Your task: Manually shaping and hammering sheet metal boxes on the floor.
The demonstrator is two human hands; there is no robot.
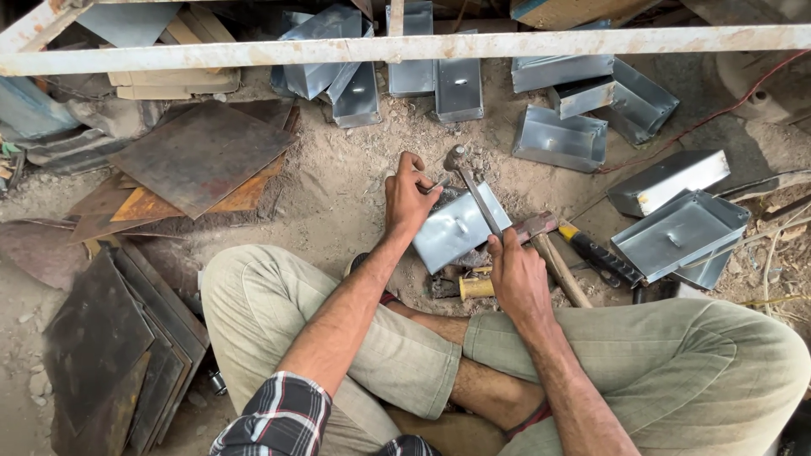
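Hammer [471, 192] in right hand [517, 279], left hand [408, 198] steadying tray [456, 228].

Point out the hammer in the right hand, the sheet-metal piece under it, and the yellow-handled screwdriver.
hammer [475, 196], head view, on its metal shaft above the sheet.
sheet-metal piece [448, 232], head view, on its flat top face.
yellow-handled screwdriver [596, 252], head view, on the black part of its grip.
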